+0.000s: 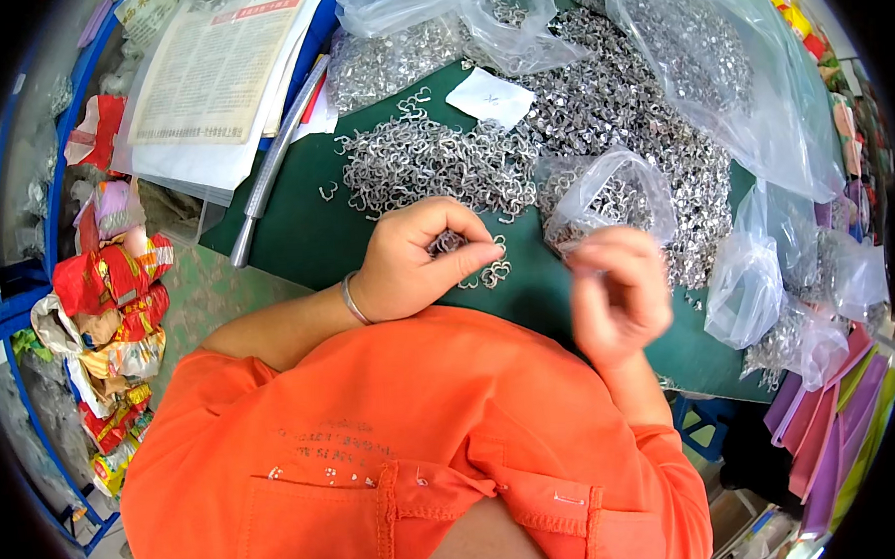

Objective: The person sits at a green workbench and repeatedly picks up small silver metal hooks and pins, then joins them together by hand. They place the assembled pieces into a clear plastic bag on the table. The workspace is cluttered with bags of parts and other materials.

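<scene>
My left hand (421, 251) is curled over the green table, thumb and fingers closed around a few small dark metal pieces (447, 243). Just beyond its fingertips lie a few silver hook-shaped metal pieces (495, 270). My right hand (623, 292), slightly blurred, hovers to the right with its fingers bent inward; whatever it may hold is too small to make out. Ahead of the left hand spreads a pile of silver curved metal hooks (433, 165). A clear plastic bag (614, 197) with small metal parts sits beyond the right hand.
A large heap of darker metal pieces (609, 93) covers the far right, beside a big clear bag (749, 96). A white paper slip (490, 98) lies between piles. At left are a metal rod (268, 172) and printed sheets (209, 80). More bags (747, 286) hang at right.
</scene>
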Available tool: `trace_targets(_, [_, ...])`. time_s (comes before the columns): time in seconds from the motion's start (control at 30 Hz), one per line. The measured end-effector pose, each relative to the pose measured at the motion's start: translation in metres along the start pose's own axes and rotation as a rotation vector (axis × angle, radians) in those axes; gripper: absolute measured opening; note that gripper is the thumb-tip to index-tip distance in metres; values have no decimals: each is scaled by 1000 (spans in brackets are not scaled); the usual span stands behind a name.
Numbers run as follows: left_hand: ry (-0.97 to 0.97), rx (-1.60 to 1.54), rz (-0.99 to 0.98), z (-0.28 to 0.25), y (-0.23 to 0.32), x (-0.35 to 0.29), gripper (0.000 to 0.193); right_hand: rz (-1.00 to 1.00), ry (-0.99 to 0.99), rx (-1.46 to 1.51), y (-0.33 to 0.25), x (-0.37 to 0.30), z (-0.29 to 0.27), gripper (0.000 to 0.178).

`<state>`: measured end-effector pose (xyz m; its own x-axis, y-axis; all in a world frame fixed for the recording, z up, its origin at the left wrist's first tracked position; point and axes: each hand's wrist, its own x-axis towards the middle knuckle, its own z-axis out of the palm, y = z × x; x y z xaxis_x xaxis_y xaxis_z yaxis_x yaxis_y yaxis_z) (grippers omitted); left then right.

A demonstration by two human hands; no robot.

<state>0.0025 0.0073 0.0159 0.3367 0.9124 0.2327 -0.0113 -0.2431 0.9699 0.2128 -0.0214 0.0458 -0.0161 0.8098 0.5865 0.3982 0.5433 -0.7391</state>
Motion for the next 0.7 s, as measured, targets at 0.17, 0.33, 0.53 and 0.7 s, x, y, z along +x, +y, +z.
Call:
trace_targets(0.17, [49,-25,-69,-3,-1,-2,8,-104,36,-556,14,27,-18,23])
trace_targets(0.33, [70,-56,-115,-3,4,-5,7,-196,-455,-216,4,7,13,26])
trace_targets(0.53, [49,-51,-108,-6,1,-13,7,33,-509,-334,17,-13,32,19])
trace_targets(0.7, [42,-42,-142,-3,0,-10,8,65,-543,-371,15,-11,31,16])
